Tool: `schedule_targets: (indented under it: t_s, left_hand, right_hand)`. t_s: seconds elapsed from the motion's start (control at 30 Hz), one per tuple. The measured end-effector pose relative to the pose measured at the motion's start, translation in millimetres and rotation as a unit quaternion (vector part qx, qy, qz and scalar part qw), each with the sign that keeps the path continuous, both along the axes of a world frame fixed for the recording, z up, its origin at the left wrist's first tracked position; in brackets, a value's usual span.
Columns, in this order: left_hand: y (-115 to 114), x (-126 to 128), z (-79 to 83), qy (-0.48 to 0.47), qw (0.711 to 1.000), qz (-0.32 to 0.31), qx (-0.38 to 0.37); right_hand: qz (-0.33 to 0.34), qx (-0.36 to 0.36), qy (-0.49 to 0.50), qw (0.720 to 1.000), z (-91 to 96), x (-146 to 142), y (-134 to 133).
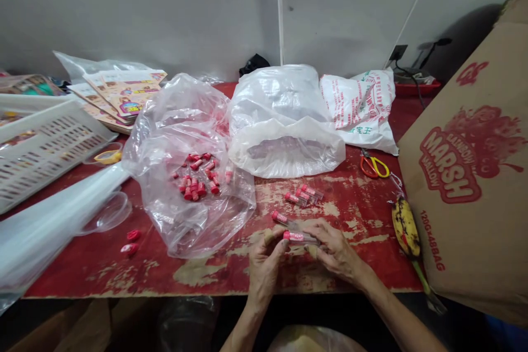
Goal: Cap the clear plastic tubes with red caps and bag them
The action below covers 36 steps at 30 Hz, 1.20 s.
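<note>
Between my two hands, just above the front of the table, lies a small clear tube with a red cap (300, 237). My left hand (266, 258) has its thumb and fingers closed at the capped end. At the clear end, my right hand (332, 247) pinches the tube. Another red-capped tube (281, 218) lies just beyond my fingers, its far part hidden by my right hand. Several more capped tubes (304, 195) rest farther back. Red caps (196, 181) are heaped on an open clear plastic bag (218, 220) to the left.
A white translucent bag (284, 99) and a printed white sack (358, 104) stand at the back. Scissors (374, 166), a banana (405, 226) and a large carton (466, 170) are on the right. On the left are a white basket (53, 140), printed cards (124, 93) and two loose red pieces (130, 249).
</note>
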State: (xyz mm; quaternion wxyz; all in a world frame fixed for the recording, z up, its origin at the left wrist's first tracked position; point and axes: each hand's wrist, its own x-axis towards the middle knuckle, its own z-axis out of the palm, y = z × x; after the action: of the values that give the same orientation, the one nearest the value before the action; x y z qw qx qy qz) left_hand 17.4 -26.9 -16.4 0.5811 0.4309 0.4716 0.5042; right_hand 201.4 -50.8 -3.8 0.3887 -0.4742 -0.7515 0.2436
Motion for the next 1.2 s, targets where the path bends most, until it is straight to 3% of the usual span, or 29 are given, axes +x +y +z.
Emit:
schedule_targets:
  t_s: [0.3,0.57,0.63,0.7,0.8,0.9,1.03,1.2]
  left_hand:
    - [-15.0,10.9,-11.0,0.097,0.994,0.041,0.031]
    - [-7.7,15.3,7.9,0.122,0.989,-0.009,0.083]
    - [4.0,10.4,14.2,0.143,0.983,-0.010,0.118]
    - [20.6,-1.8,19.6,0.182,0.970,0.042,0.157]
    - [52.0,-35.3,24.1,0.295,0.922,0.170,0.184]
    - [88.7,-77.6,22.5,0.394,0.870,0.243,0.171]
    - [135.8,-115.8,13.0,0.464,0.839,0.247,0.143]
    - [171.2,-115.0,0.3,0.527,0.815,0.214,0.111]
  right_hand:
    - [-0.087,0.011,0.035,0.996,-14.3,-22.4,-9.4]
    - [-0.134,-0.017,0.070,0.988,-20.4,-32.7,-7.5]
    - [-0.120,-0.036,0.060,0.990,-19.5,-25.3,1.7]
    - [-0.122,-0.035,0.042,0.991,-19.0,-10.1,18.7]
    - [-0.193,-0.032,0.011,0.981,-23.1,23.9,54.3]
    - [-0.266,-0.023,-0.059,0.962,-36.7,57.7,88.2]
    - [-0.274,-0.015,-0.148,0.950,-56.8,74.6,109.1]
    - [-0.246,0.023,-0.164,0.955,-56.3,65.3,108.0]
